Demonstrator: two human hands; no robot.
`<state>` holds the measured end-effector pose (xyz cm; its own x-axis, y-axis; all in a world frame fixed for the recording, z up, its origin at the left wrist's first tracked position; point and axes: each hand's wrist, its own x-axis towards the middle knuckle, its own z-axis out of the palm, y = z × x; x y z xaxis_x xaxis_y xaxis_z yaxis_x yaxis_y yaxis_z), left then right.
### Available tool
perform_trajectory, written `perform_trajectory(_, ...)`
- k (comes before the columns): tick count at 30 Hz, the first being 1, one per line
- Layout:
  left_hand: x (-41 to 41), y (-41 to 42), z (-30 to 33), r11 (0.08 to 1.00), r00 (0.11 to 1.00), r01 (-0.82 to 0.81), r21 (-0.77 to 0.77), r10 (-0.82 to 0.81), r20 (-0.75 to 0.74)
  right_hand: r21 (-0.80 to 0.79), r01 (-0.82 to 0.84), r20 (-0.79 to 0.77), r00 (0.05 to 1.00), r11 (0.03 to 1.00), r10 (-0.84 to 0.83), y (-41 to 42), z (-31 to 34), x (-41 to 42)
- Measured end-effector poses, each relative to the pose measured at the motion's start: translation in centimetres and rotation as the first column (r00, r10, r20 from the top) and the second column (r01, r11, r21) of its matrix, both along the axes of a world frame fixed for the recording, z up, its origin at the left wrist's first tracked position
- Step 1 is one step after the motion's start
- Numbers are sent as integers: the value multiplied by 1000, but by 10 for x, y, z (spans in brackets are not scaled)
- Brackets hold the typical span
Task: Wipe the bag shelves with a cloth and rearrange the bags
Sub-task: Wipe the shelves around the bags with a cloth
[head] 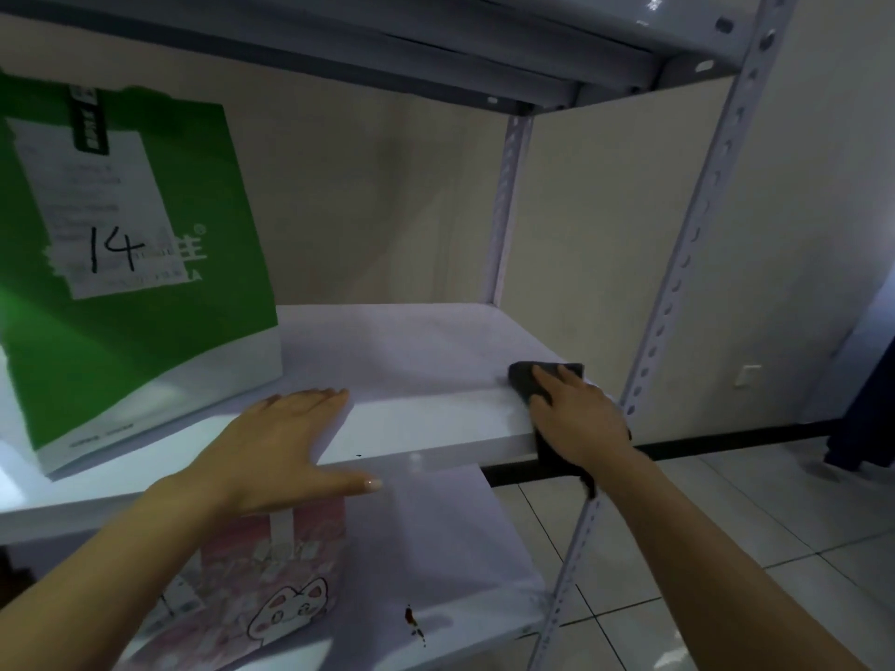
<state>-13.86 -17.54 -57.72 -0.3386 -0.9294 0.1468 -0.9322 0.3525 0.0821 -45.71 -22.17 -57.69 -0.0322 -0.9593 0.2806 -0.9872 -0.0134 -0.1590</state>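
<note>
A white metal shelf (pixel 411 341) runs across the middle of the view. My right hand (pixel 576 418) presses a dark grey cloth (pixel 525 380) flat on the shelf's front right corner; part of the cloth hangs over the edge. My left hand (pixel 281 443) rests open and palm down on the shelf's front edge, fingers spread. A green and white paper bag (pixel 145 293) marked "14" stands upright on the left of the same shelf. On the lower shelf (pixel 460 549) a pink bag with a cartoon cat (pixel 271 588) lies below my left arm.
A perforated grey upright post (pixel 678 293) stands at the shelf's front right corner, another at the back (pixel 506 201). The upper shelf (pixel 436 46) hangs overhead. Brown stains (pixel 411 619) mark the lower shelf's front. Tiled floor (pixel 726 515) lies to the right.
</note>
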Motion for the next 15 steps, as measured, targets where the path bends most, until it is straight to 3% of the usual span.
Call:
perform_trajectory(3, 0, -2, -3, 1000, 1000, 2, 2, -2, 26, 21, -18, -2, 1000, 1000, 18, -4, -1, 12)
perform_trajectory(6, 0, 0, -1, 1000, 1000, 6, 9, -6, 5, -37, -213, -6, 977, 976, 213, 15, -5, 47)
perform_trajectory(12, 34, 10, -2, 996, 999, -39, -85, 42, 33, -233, -517, -12, 848, 824, 529, 61, -24, 124)
perform_trajectory(15, 60, 21, -4, 992, 996, -44, -116, 52, 66, -220, -580, -55, 810, 784, 584, 61, -29, 113)
